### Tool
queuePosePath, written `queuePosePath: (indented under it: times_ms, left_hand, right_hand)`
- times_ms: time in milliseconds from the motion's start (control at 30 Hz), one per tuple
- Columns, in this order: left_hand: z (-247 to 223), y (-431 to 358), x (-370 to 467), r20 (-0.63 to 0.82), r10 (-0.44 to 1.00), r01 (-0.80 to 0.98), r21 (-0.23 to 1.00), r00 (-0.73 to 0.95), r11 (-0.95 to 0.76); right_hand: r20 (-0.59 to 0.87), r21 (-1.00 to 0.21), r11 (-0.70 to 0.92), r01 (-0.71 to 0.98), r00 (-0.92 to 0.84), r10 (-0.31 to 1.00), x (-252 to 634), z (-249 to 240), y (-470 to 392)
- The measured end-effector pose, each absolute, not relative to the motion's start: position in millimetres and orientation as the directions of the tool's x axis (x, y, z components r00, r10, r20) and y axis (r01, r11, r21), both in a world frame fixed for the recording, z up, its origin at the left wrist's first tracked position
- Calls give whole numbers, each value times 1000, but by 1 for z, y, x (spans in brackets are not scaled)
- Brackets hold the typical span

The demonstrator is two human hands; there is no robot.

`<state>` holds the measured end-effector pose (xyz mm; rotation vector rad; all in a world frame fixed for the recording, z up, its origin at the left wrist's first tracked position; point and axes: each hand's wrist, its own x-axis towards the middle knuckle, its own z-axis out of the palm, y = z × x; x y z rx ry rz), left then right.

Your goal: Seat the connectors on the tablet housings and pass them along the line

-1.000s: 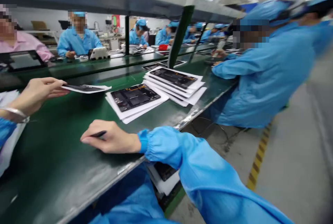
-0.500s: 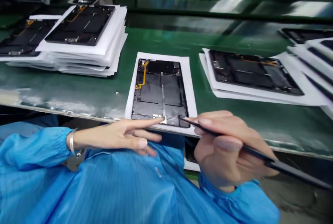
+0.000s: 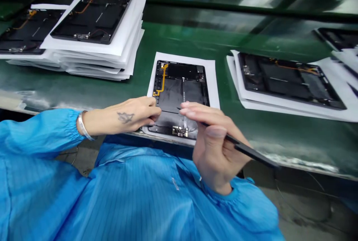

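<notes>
An opened black tablet housing [image 3: 173, 95] lies on a white paper sheet [image 3: 211, 84] at the bench's front edge. An orange flex cable [image 3: 164, 78] runs along its upper left, and a small circuit board [image 3: 179, 131] sits at its near end. My left hand [image 3: 134, 114] is curled at the housing's left edge, fingers bent and gripping its rim. Over the lower right of the housing, my right hand [image 3: 220, 140] is closed on black tweezers [image 3: 251, 152]. The tweezers' dark tip shows just past the fingertips, above the housing; whether it touches cannot be seen.
To the left rises a stack of tablet housings [image 3: 92, 21] interleaved with paper. Another housing [image 3: 291, 80] lies on paper at the right, with more papers beyond. The green bench [image 3: 181, 36] ends just in front of my blue smock.
My left hand has gone from pointing fingers over the near end to curling at the housing's left edge. My right hand moved up and left with the tweezers. The view shifted slightly.
</notes>
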<state>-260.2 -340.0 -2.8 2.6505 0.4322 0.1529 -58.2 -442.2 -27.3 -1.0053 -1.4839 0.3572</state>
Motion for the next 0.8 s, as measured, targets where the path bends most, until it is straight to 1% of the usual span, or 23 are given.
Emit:
queuePosePath:
  times_ms: [67, 133, 233, 333, 433, 500, 567, 667, 733, 800]
  left_hand:
    - [-3, -340, -258, 34, 321, 270, 464, 946, -844]
    - [-6, -341, -258, 76, 360, 279, 492, 930, -825]
    - [-17, -346, -261, 198, 423, 279, 502, 884, -819]
    - [-28, -357, -264, 320, 412, 260, 424, 853, -867]
    - [-34, -367, -265, 394, 385, 239, 371, 835, -897]
    - [-34, -372, -265, 445, 428, 261, 389, 787, -883]
    - [-32, -374, -266, 481, 524, 301, 466, 703, -832]
    - [-30, -375, -266, 465, 643, 328, 591, 609, -737]
    - [-30, -375, -265, 447, 666, 321, 629, 597, -709]
    - [-31, -376, -265, 442, 670, 310, 643, 597, -700]
  right_hand:
    - [643, -746, 579, 329, 128, 755, -62, -32, -437]
    - [634, -719, 566, 404, 46, 772, -62, -37, -433]
    - [561, -596, 532, 602, -162, 812, -59, -43, -430]
    - [481, -476, 514, 713, -278, 831, -58, -48, -429]
    - [520, -336, 539, 772, -325, 790, -62, -51, -431]
    - [544, -280, 549, 788, -341, 766, -64, -52, -431]
    - [546, -302, 549, 780, -331, 770, -65, -53, -431]
    - [529, -397, 541, 741, -297, 795, -63, -53, -430]
    - [524, -428, 538, 726, -286, 802, -62, -53, -429]
    - [523, -434, 538, 723, -284, 804, -62, -54, -428]
